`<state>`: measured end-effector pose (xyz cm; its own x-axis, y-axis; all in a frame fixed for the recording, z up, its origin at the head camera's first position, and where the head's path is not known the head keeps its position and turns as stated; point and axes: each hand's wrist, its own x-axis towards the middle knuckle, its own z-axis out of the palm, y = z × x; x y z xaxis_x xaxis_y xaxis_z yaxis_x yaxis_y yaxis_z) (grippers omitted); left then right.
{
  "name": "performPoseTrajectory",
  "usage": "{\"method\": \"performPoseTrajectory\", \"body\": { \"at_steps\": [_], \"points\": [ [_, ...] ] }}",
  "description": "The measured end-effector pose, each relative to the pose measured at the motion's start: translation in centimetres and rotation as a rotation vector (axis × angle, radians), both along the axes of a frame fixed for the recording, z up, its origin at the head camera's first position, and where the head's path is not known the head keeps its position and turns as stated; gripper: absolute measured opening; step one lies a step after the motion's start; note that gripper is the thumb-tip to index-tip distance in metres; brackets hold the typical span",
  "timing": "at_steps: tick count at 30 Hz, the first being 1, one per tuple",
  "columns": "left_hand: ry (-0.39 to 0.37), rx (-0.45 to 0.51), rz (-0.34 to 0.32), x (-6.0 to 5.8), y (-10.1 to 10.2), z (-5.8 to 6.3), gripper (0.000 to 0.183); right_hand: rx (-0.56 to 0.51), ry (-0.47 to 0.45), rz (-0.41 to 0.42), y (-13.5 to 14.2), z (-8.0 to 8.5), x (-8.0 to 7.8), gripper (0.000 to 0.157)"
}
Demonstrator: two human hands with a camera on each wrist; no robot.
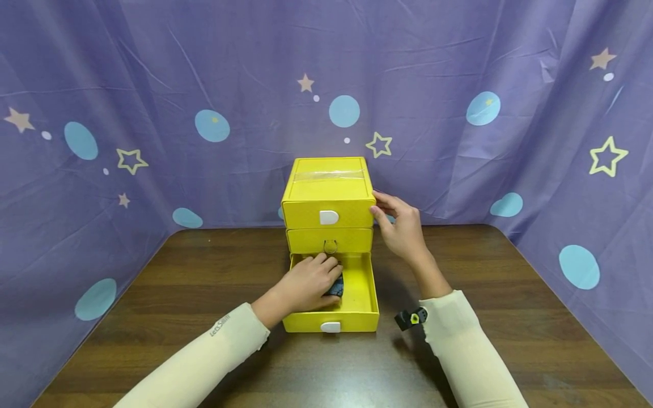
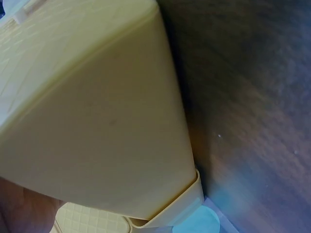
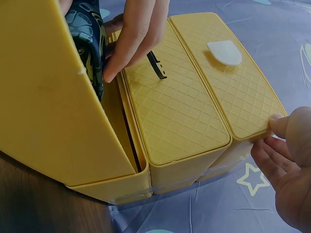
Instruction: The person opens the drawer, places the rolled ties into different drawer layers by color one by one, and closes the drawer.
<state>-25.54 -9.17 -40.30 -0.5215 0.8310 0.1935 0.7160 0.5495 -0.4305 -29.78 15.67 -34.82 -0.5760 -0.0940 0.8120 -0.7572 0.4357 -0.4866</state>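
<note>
A yellow three-drawer unit (image 1: 306,190) stands on the table with its bottom drawer (image 1: 359,292) pulled out. My left hand (image 1: 308,283) reaches into that drawer and grips a folded dark cloth (image 1: 335,287) with a blue-green pattern. In the right wrist view, the left fingers (image 3: 138,34) curl against the cloth (image 3: 83,29), part of which the drawer wall hides. My right hand (image 1: 406,229) touches the unit's upper right front corner, thumb at the front edge and fairly straight fingers along the side. The left wrist view mostly shows the drawer's outer side (image 2: 107,116).
The top drawer has a white tab handle (image 1: 329,217), and so does the bottom one. A dark loop (image 1: 330,246) serves as the middle drawer's pull. Clear tape (image 1: 329,176) crosses the unit's top. Behind the wooden table (image 1: 214,272) hangs a purple curtain (image 1: 255,68).
</note>
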Motion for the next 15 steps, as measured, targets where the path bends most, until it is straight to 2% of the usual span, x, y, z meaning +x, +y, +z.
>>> {"method": "performPoseTrajectory", "body": {
  "at_steps": [6, 15],
  "points": [
    [-0.008, 0.003, -0.026, 0.12, -0.18, 0.27, 0.065, 0.000, 0.004, 0.002, 0.02, -0.13, -0.09, 0.034],
    [0.046, 0.071, -0.106, 0.57, -0.22, 1.05, 0.050, -0.007, 0.010, 0.004, 0.02, -0.12, -0.18, 0.034]
  ]
}}
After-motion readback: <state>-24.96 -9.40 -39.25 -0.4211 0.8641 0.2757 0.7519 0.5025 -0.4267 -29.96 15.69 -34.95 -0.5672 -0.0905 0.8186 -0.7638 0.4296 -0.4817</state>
